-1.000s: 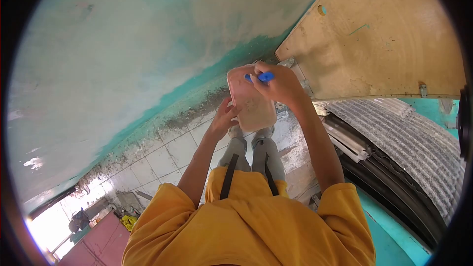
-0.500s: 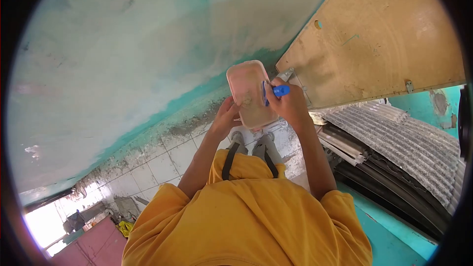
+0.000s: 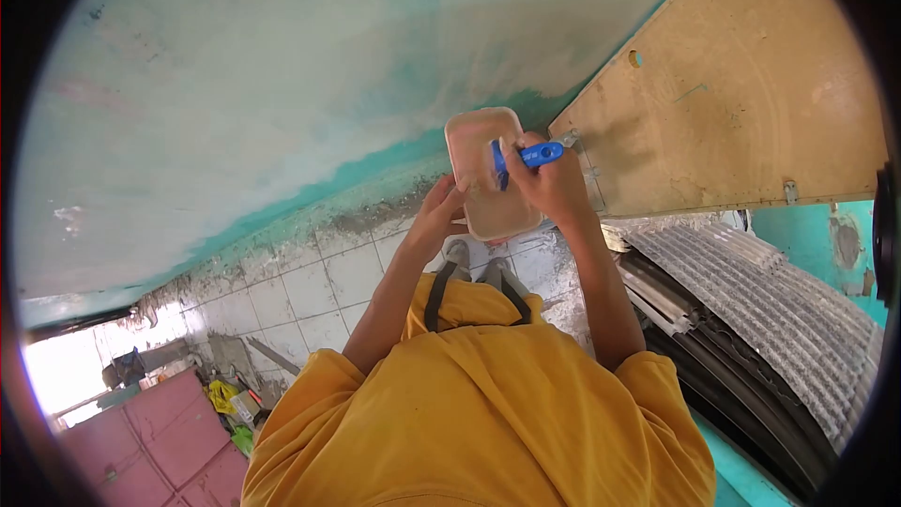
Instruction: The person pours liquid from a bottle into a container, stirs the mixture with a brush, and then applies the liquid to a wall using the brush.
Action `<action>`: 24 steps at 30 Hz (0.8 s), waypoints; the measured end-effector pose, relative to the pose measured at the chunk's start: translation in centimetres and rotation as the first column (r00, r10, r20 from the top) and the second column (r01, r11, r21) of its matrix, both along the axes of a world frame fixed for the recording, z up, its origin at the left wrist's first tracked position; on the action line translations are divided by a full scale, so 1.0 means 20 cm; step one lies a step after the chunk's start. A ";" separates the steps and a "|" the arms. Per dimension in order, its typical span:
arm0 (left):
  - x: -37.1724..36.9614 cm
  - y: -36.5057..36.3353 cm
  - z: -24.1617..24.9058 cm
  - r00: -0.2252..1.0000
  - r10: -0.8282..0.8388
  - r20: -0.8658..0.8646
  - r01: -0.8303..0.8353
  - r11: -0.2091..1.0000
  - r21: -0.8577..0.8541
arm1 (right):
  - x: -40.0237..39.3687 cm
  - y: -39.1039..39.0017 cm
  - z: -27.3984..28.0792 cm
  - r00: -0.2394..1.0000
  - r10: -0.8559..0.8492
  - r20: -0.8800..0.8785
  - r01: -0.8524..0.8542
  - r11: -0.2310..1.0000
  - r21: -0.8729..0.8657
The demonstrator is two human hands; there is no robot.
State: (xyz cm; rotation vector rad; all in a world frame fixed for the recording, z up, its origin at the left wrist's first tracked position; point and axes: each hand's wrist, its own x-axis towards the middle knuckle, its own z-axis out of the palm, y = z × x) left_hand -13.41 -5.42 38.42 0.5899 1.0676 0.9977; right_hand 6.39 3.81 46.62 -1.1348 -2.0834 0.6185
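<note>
Turquoise paint, worn and patchy, covers the wall (image 3: 282, 84) ahead, with a bare plywood board (image 3: 741, 103) leaning to its right above corrugated sheets (image 3: 779, 300) and a white tiled floor (image 3: 310, 291). A pale plastic tray (image 3: 488, 178) is held up in front of the wall. The left hand (image 3: 436, 216) supports its lower edge, fingers curled against the rim. The right hand (image 3: 554, 183) has its fingers wrapped around a blue-handled tool (image 3: 526, 157) whose tip rests inside the tray
</note>
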 end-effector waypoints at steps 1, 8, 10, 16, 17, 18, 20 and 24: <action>0.01 -0.01 0.00 1.000 0.016 0.009 -0.015 1.000 -0.003 | 0.00 -0.01 -0.01 0.997 0.072 -0.003 -0.071 0.997 0.019; 0.12 -0.14 0.02 0.995 0.098 -0.027 -0.099 0.994 -0.041 | 0.05 -0.05 0.03 0.998 0.060 0.001 -0.060 0.998 -0.036; 0.12 -0.16 0.00 0.992 0.127 0.006 -0.126 0.990 -0.056 | 0.06 -0.09 0.01 0.973 0.229 0.011 -0.228 0.973 -0.040; 0.20 -0.24 0.03 0.986 0.167 -0.027 -0.168 0.984 -0.058 | 0.07 -0.07 -0.03 0.990 0.141 0.027 -0.140 0.990 -0.029; 0.20 -0.25 0.03 0.984 0.175 -0.029 -0.176 0.983 -0.059 | 0.07 -0.09 -0.02 0.989 0.149 0.025 -0.148 0.989 -0.029; 0.20 -0.26 0.03 0.976 0.217 -0.026 -0.218 0.974 -0.052 | 0.07 -0.12 0.01 0.975 0.217 0.056 -0.213 0.975 -0.063; 0.18 -0.28 0.03 0.963 0.269 -0.021 -0.270 0.962 -0.045 | 0.06 -0.15 0.02 0.952 0.295 0.085 -0.286 0.953 -0.098; 0.12 -0.33 0.01 0.950 0.312 -0.010 -0.312 0.950 -0.033 | -0.03 -0.13 0.00 0.975 0.217 0.056 -0.218 0.976 0.010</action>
